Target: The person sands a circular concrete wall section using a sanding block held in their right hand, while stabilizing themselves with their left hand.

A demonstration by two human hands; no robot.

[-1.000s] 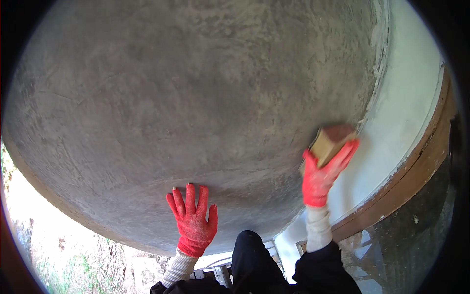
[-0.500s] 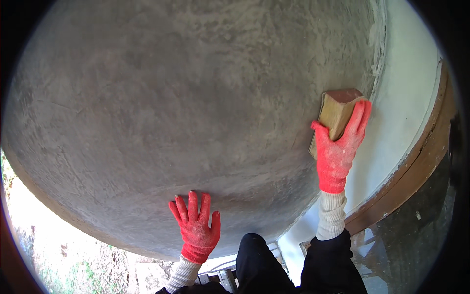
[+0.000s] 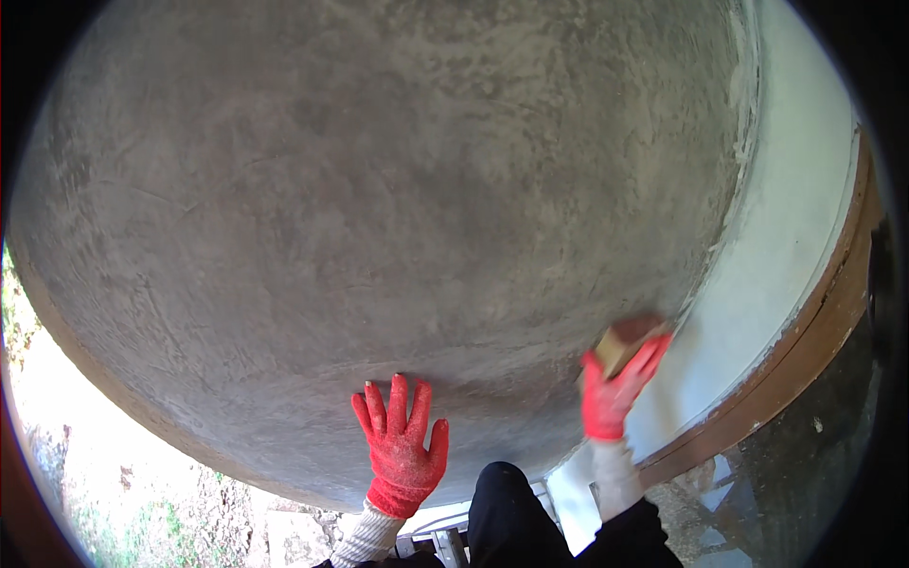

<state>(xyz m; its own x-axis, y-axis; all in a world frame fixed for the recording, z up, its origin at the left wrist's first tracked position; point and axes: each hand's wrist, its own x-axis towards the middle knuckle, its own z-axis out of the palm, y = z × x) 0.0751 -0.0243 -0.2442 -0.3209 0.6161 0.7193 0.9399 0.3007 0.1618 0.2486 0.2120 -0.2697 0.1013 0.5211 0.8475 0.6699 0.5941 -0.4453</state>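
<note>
A grey plastered wall [image 3: 379, 208] with trowel marks fills most of the view. Along its lower right side, my right hand [image 3: 611, 398], in a red-coated glove, grips a sanding block [image 3: 620, 346]. The block has tan sides and a reddish-brown end, and its face lies against the grey surface near the white wall; motion blurs both hand and block. Lower down and left of it, my left hand [image 3: 407, 462], in a matching glove, rests flat on the plaster with fingers spread and nothing in it.
A white wall strip [image 3: 786, 208] meets the plaster on the right, bordered by a brown wooden frame [image 3: 805, 336]. Bright rough ground [image 3: 189, 511] shows at lower left. My dark-clothed knee [image 3: 507, 497] is at bottom centre, beside metal bars [image 3: 449, 545].
My right hand has swept the sanding block down the wall's right edge, toward me. My left hand keeps its flat pose, appearing slightly further right as the view shifts.
</note>
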